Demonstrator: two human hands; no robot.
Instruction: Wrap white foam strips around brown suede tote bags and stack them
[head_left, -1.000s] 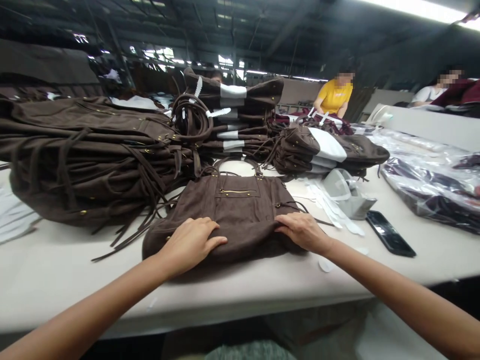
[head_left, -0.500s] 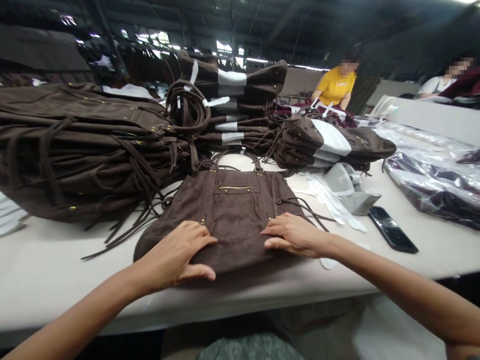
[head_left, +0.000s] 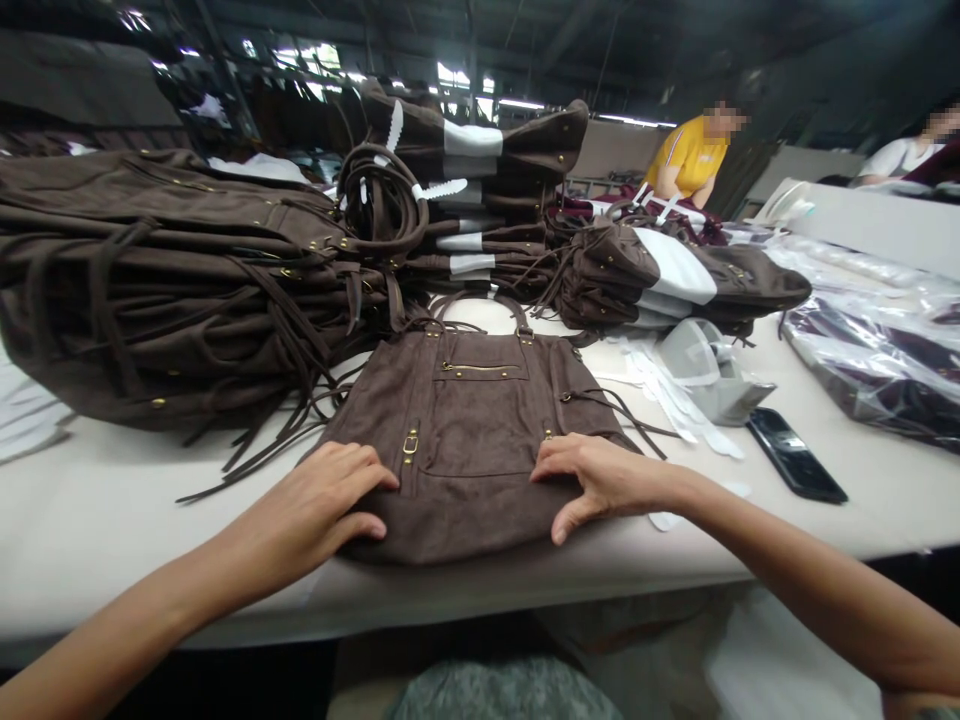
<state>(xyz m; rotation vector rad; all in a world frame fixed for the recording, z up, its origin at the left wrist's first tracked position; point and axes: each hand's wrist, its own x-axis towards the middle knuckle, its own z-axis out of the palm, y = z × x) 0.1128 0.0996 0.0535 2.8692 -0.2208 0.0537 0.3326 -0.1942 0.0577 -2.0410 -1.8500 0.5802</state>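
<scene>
Far past the nearest bag (head_left: pixel 478 425), unreadable print (head_left: pixel 708 156) marks a shirt (head_left: pixel 684 157).

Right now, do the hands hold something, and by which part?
Nothing is clearly gripped: left hand and right hand lie open on the brown bag near its bottom corners.

Bright windows (head_left: pixel 454 76) and strip lights (head_left: pixel 523 104) glow far back below a dark ceiling (head_left: pixel 675 45).

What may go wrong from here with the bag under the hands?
The brown bag lies close to the table's front edge, so a pull by the left hand or right hand might drag it over. Its right-side cords trail beside the white strips and might catch them. The phone lies beyond the right forearm; a wide sweep could knock it.
</scene>
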